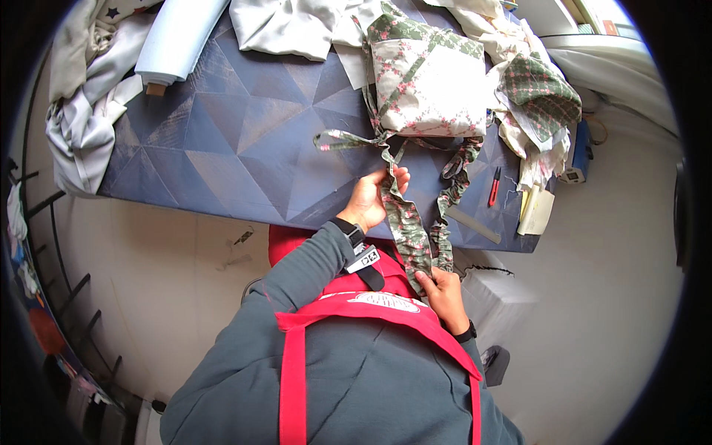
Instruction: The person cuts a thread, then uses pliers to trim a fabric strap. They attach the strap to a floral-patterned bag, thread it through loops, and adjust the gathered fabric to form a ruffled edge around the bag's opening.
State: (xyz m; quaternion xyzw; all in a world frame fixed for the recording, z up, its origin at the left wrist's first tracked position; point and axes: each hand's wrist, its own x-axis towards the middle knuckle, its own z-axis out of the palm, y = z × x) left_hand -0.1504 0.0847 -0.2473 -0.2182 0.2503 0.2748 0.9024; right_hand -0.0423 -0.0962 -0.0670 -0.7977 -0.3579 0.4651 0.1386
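Note:
A gathered green floral fabric strap [409, 226] hangs over the table's front edge toward my lap. Near its upper end, my left hand [368, 199] has its fingers curled around it. Lower down, at the red apron [348, 289], my right hand [446, 298] pinches the strap between thumb and fingers. A second gathered part [449, 200] runs beside it, up to a folded bundle of white and green floral cloth [430, 85] on the table. From the bundle's near left corner a thin green tie loop [343, 139] lies out on the tabletop.
On the blue patterned table [252, 148] lie a pale fabric roll [174, 44], grey cloth [285, 26] and a red cutter knife [495, 187]. A metal ruler [475, 225] sits near the front edge. Fabric scraps [541, 96] pile up at the right, more cloth [85, 141] at the left.

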